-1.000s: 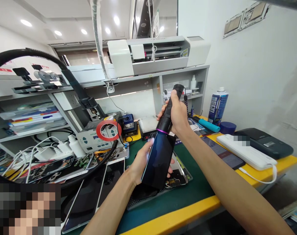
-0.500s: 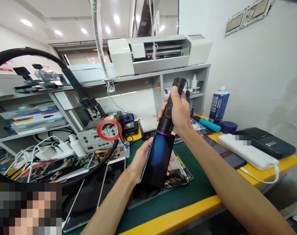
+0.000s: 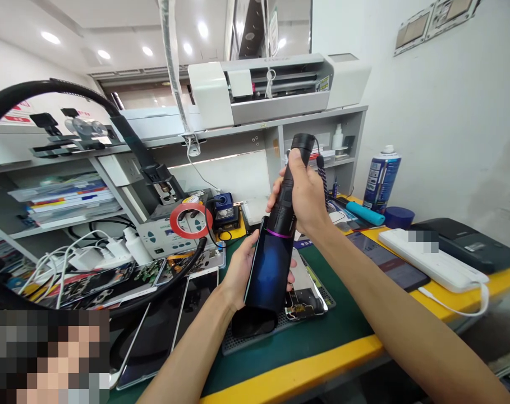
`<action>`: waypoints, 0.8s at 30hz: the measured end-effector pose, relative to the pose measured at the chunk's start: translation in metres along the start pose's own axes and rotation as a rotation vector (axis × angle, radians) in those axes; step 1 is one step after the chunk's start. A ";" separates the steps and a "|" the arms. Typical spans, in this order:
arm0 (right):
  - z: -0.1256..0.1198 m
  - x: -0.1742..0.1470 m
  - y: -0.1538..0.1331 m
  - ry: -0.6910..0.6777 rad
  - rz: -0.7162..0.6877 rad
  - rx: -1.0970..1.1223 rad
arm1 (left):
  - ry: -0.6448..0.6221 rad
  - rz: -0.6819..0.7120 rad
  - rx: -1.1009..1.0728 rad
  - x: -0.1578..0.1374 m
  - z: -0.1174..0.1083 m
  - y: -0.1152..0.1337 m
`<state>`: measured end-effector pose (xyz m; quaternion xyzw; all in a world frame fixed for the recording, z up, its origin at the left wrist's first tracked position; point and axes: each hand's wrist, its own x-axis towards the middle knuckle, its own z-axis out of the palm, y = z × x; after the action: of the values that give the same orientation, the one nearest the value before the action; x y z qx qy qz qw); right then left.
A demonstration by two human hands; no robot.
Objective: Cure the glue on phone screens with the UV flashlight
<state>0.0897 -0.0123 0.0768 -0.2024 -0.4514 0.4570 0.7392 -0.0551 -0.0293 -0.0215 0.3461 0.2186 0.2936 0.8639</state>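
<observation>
My right hand (image 3: 308, 193) is wrapped round a black flashlight (image 3: 283, 199) with a purple ring, its thumb near the tail end. The flashlight slants down toward a glossy dark phone screen (image 3: 265, 275), where a blue glow shows. My left hand (image 3: 240, 272) grips that screen from the left, thumb along its edge and fingertips showing at the far side. A black part at the lower end is too dark to make out. Beneath lies an opened device (image 3: 309, 297) with bare inner parts, on a grey perforated pad (image 3: 252, 341).
Phones and tablets (image 3: 196, 292) lie to the left, near a roll of red tape (image 3: 191, 220) and a control box (image 3: 162, 238). On the right are a white power bank (image 3: 431, 261), a dark tablet (image 3: 385, 261), a blue spray can (image 3: 381, 179) and a black case (image 3: 469, 244).
Both hands keep their grips. The flashlight and screen have shifted slightly left and up against the bench, while the camera view has turned a little.
</observation>
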 end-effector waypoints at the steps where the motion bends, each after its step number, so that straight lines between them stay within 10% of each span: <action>1: 0.001 0.000 0.001 0.005 0.009 0.005 | -0.003 -0.003 0.000 0.000 -0.001 0.000; 24: 0.010 -0.015 0.005 -0.011 0.040 -0.021 | 0.022 0.158 0.001 -0.006 0.004 0.007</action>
<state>0.0758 -0.0238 0.0709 -0.2164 -0.4562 0.4681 0.7252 -0.0594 -0.0314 -0.0129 0.3594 0.2000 0.3645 0.8354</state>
